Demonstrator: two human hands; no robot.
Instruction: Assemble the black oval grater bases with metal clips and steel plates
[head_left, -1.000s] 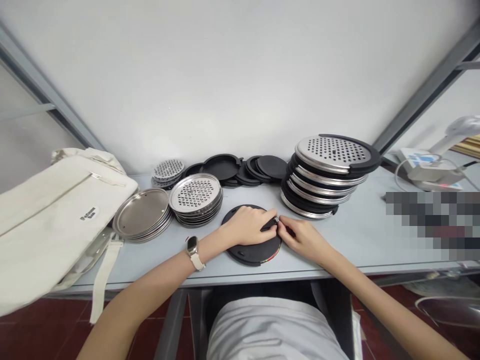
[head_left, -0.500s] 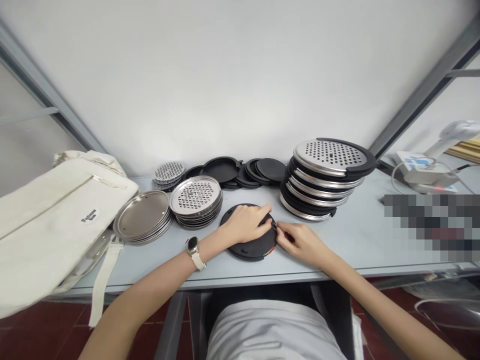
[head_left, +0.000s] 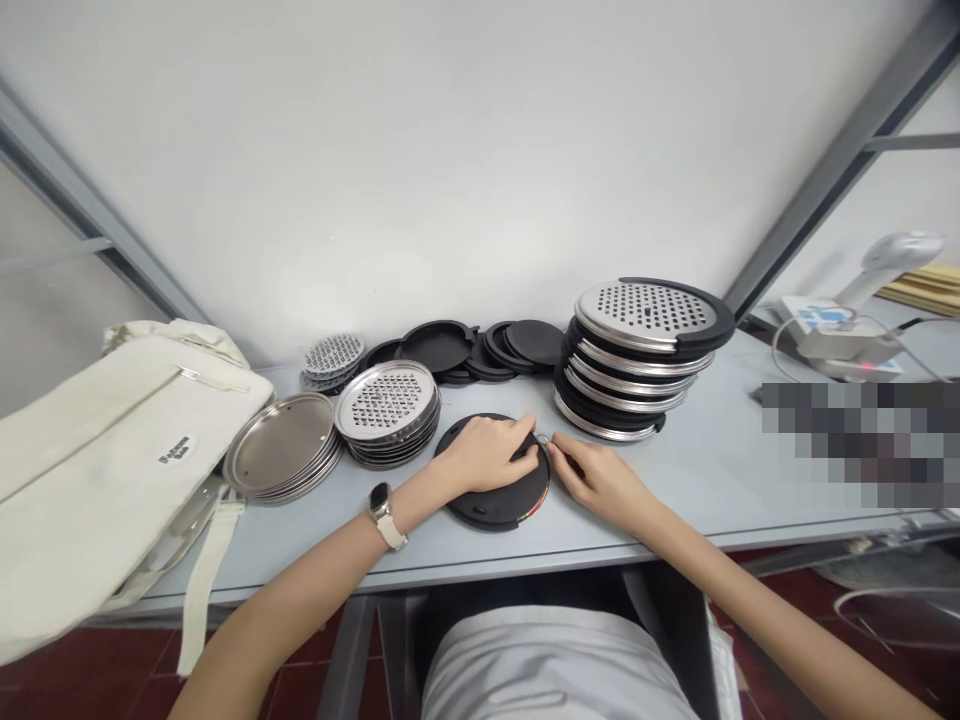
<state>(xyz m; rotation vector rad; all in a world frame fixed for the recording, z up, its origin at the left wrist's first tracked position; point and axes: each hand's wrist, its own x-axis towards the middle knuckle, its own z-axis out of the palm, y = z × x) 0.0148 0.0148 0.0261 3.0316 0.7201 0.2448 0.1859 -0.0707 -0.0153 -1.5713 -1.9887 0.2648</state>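
Observation:
In front of me a black round disc [head_left: 495, 508] lies flat on the table, with a strip of red and yellow along its lower right edge. My left hand [head_left: 491, 455] rests on top and holds it down, thumb and forefinger near its right rim. Just off that rim, my right hand [head_left: 592, 480] is closed in a pinch on a small, thin metal loop [head_left: 544, 438]. Whether the loop is joined to the disc is hidden by my fingers.
Left of the disc stand stacked perforated metal plates [head_left: 390, 400] and plain metal trays [head_left: 281, 440], beside a cream bag [head_left: 127, 470]. Black round covers [head_left: 439, 345] lie along the wall. A tall stack of black-rimmed perforated plates [head_left: 645, 310] rises at right. Beyond it sits a white device [head_left: 847, 345].
My right hand has drawn slightly away from the disc's rim, and more of the metal loop shows. My left hand stays on the disc. The whole view has shifted a little.

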